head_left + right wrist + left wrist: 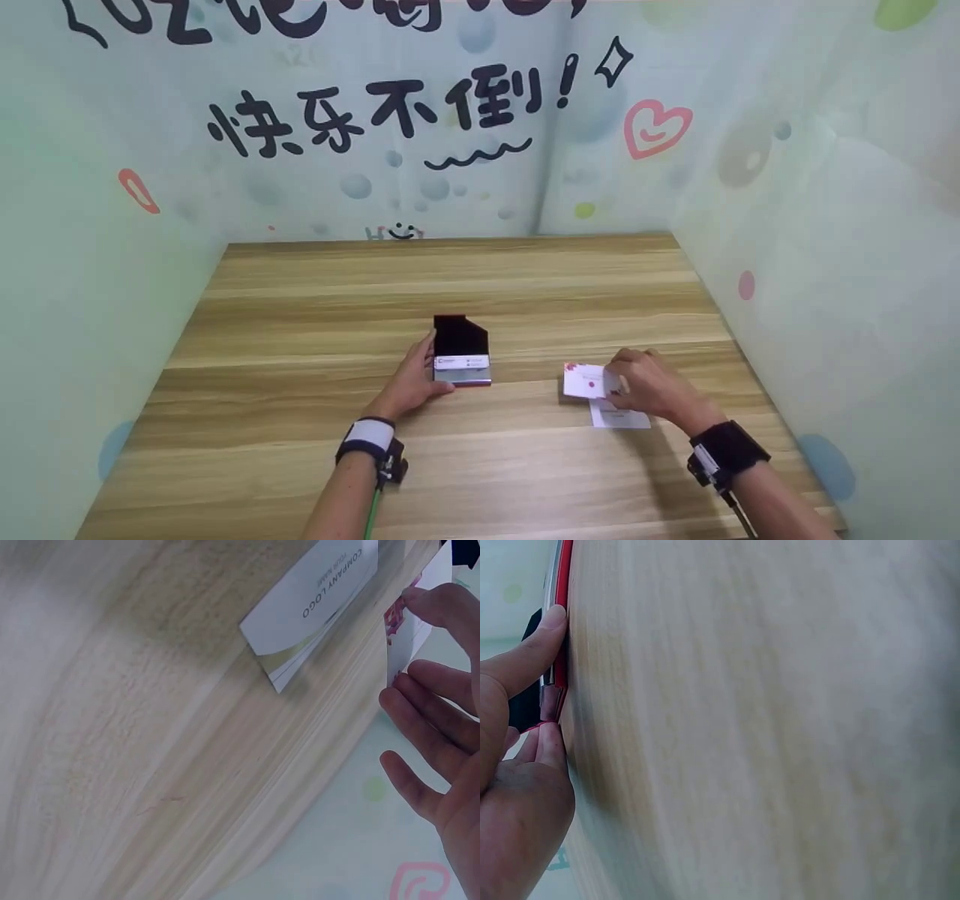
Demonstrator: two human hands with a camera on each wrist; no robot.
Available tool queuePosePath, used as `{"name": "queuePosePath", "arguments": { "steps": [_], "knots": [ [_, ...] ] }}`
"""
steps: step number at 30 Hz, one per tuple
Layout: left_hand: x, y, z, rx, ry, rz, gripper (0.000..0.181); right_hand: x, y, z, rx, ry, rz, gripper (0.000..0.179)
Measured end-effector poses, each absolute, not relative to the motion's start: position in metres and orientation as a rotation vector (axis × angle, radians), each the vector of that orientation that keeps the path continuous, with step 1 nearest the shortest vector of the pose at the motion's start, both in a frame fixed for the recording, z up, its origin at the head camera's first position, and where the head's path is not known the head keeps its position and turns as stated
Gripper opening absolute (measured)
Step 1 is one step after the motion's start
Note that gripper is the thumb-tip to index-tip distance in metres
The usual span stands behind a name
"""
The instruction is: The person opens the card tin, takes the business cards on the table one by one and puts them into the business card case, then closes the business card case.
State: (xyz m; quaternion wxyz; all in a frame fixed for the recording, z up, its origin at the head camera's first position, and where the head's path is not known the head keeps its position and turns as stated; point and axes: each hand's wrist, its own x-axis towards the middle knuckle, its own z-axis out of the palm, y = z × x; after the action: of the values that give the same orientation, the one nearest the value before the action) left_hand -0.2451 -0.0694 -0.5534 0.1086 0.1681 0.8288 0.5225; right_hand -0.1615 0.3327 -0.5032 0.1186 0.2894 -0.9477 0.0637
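A business card holder (459, 337) with a black flap, silvery lower part and red edge lies on the table in the head view. One white card (450, 362) shows in it. My left hand (411, 382) grips the holder by its left side, thumb at the lower edge and fingers along the side. Further right, my right hand (651, 382) pinches a white business card (579, 380) with a red flower print between thumb and fingers, raised above the table. Below it on the tabletop lie several stacked business cards (319, 604), the top one printed "COMPANY LOGO".
The wood-grain table (337, 300) is bounded by printed walls at the back (300, 195), left and right. A strapped camera (391, 461) sits on the left wrist, and another (703, 466) on the right.
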Motion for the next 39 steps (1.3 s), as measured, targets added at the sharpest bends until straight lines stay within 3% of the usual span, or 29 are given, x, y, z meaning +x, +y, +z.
{"name": "queuePosePath", "arguments": {
  "steps": [12, 22, 39],
  "knots": [
    [-0.245, -0.071, -0.555, 0.493, 2.428, 1.547, 0.103, -0.175, 0.316, -0.504, 0.865, -2.714, 0.212, 0.036],
    [-0.245, -0.071, -0.554, 0.499, 2.413, 1.554, 0.103, -0.188, 0.298, -0.498, 0.875, -2.677, 0.174, 0.048],
    [-0.246, -0.071, -0.555, 0.508, 2.431, 1.543, 0.103, -0.209, 0.264, -0.493, 0.89, -2.689, 0.108, 0.041]
  ]
}}
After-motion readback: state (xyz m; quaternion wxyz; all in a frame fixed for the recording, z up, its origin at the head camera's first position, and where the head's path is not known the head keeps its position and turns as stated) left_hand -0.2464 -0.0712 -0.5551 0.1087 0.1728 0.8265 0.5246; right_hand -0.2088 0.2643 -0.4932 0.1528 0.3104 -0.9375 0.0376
